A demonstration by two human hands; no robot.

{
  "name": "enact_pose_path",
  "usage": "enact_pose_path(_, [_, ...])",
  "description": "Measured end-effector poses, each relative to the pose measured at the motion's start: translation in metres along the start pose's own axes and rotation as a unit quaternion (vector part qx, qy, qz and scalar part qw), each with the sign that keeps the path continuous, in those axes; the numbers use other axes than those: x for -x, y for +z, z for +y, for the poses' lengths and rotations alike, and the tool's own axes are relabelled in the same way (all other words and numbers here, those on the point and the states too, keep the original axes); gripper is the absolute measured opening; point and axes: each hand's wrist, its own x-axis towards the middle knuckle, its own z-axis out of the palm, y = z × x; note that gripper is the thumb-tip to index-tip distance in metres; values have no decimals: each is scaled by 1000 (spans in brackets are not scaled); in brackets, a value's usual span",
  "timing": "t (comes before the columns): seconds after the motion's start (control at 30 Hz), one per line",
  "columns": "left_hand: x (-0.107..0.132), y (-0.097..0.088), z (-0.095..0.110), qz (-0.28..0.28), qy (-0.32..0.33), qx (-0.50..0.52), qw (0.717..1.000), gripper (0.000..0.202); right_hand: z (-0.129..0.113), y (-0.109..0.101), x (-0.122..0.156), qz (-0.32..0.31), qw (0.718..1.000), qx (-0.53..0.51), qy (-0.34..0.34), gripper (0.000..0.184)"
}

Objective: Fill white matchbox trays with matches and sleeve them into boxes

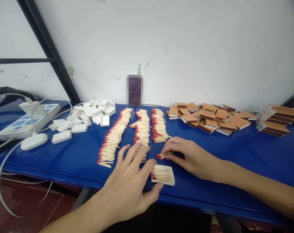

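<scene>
Near the front edge lies a white matchbox tray (171, 181), partly filled with red-headed matches (160, 174). My left hand (134, 178) is spread at its left side, thumb and index finger around the tray's left end; whether they touch it is hard to tell. Just behind the tray, my right hand (185, 157) pinches a small bunch of matches (162, 156) between thumb and fingers, red heads pointing left. Three rows of matches run away from me: a left row (116, 137), a middle row (142, 126) partly hidden behind my left fingers, and a right row (159, 126).
White matchbox trays (88, 115) are heaped at the back left. Orange matchbox sleeves (208, 116) lie piled at the back right, beside a stack of matchboxes (276, 119). A power strip (27, 121) with white cables occupies the left of the blue table (71, 161).
</scene>
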Motion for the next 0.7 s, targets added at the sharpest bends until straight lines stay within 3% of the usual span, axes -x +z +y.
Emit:
enact_pose_path(0.33, [0, 0, 0, -2, 1, -1, 1000, 29, 0, 2, 1, 6, 1000, 13, 10, 26])
enact_pose_path(0.7, [1, 1, 0, -5, -15, -15, 1000, 34, 5, 3, 2, 33, 997, 69, -34, 23])
